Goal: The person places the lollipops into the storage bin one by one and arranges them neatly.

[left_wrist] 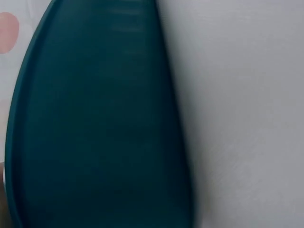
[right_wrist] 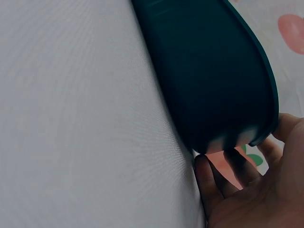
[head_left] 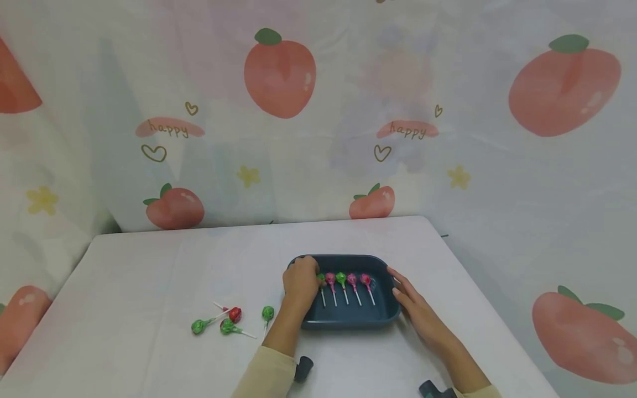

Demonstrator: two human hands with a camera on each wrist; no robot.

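A dark blue tray [head_left: 343, 324] sits on the table with a row of lollipops inside, pink ones [head_left: 352, 279] and green ones [head_left: 340, 278], sticks toward me. Over the tray's left end, my left hand [head_left: 301, 282] has bent fingers beside the leftmost green lollipop [head_left: 322, 293], partly covering its head. Whether they pinch it is hidden. The left wrist view shows mostly the tray's outer side [left_wrist: 99, 114]. My right hand [head_left: 420, 312] rests fairly straight fingers against the tray's right end; the right wrist view shows its fingertips [right_wrist: 205, 166] touching the outer wall.
Left of the tray on the white tablecloth [head_left: 149, 276] lie several loose lollipops: green ones [head_left: 198, 326], a red one [head_left: 235, 315], and another green one [head_left: 267, 313] near my left forearm. A curtain [head_left: 323, 166] with fruit prints hangs behind the table.
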